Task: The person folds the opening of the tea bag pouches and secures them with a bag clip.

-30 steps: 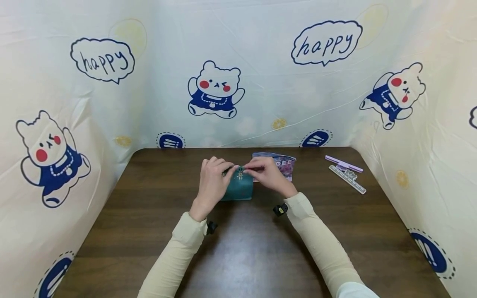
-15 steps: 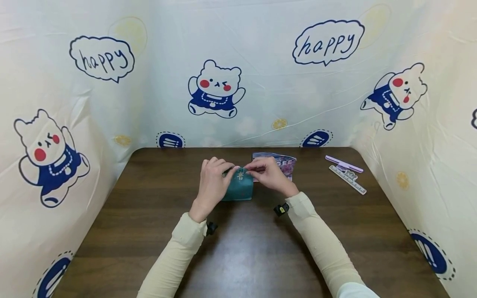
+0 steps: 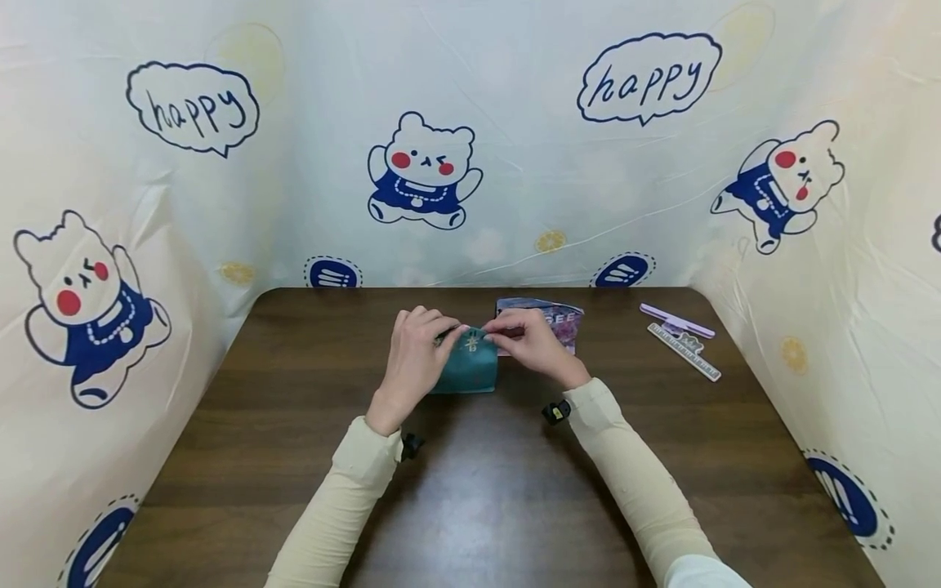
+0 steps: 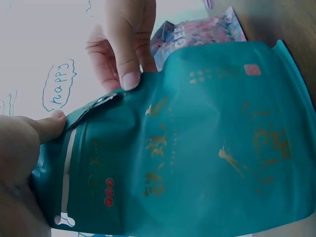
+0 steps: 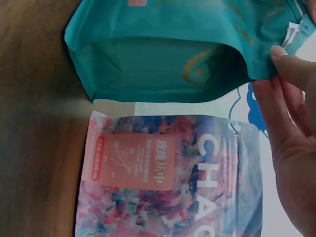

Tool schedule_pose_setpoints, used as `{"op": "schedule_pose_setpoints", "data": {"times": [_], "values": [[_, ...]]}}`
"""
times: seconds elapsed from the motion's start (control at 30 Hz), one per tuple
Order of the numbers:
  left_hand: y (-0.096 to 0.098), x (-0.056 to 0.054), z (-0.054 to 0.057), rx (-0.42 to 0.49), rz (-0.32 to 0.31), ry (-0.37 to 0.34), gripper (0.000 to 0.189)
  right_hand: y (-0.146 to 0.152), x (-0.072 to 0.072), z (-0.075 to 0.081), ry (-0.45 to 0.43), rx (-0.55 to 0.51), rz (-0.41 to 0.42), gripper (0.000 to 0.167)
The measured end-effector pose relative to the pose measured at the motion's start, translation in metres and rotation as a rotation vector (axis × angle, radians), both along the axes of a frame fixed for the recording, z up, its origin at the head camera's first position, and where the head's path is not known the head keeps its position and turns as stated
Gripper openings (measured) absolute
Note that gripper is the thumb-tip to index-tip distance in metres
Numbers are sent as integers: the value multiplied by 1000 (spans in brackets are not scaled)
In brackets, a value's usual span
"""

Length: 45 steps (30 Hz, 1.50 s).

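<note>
A teal tea pouch [image 3: 470, 376] with gold lettering stands upright at the back middle of the table, between both hands. My left hand [image 3: 419, 351] pinches its top edge at the left, thumb on the near side. From the right, my right hand [image 3: 540, 343] pinches the same edge, its thumb close to the left thumb. In the left wrist view a pale strip with a white slider runs below the pouch's top edge [image 4: 101, 101]. Seen from the right wrist, the pouch's side gusset [image 5: 138, 69] bulges inward. Fingers behind the pouch are partly hidden.
A pink and purple floral pouch [image 3: 562, 331] stands just behind and right of the teal one. Farther right lie a lilac sealing clip [image 3: 676, 320] and a whitish ruler-like clip [image 3: 685, 351]. A printed cloth [image 3: 515, 188] hangs around the dark wooden table [image 3: 470, 506].
My right fingertips have slid slightly right along the teal pouch's top edge, and more of its gold lettering shows. My left hand keeps its pinch. The head view has shifted a little.
</note>
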<state>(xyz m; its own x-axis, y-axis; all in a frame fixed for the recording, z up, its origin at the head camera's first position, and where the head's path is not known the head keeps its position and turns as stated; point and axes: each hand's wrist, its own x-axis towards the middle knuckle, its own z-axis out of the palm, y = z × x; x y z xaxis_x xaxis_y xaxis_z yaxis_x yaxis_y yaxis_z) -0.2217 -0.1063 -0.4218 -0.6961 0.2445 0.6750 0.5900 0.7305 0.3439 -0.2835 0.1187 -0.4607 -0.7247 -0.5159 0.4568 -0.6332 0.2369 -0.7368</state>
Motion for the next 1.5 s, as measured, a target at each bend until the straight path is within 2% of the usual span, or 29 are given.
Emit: {"op": "schedule_pose_setpoints", "data": {"times": [0.3, 0.37, 0.57, 0.67, 0.87, 1.23, 1.5], "values": [[-4, 1, 0, -35, -14, 2, 12, -3, 18, 28, -10, 31, 36, 18], [-4, 1, 0, -41, -14, 5, 11, -3, 18, 26, -11, 29, 24, 19], [-6, 0, -2, -52, -43, -18, 12, -2, 6, 4, 46, 33, -20, 18], [-7, -1, -3, -48, -57, -35, 13, -2, 4, 0, 79, 13, -18, 18], [-7, 0, -4, -7, -61, -70, 8, -1, 5, -1, 117, 13, -14, 18], [-4, 1, -2, 19, -67, -128, 19, 2, 3, -1, 69, 26, 1, 20], [-5, 1, 2, -12, -52, -128, 21, 1, 3, -2, 49, 23, -7, 19]]}}
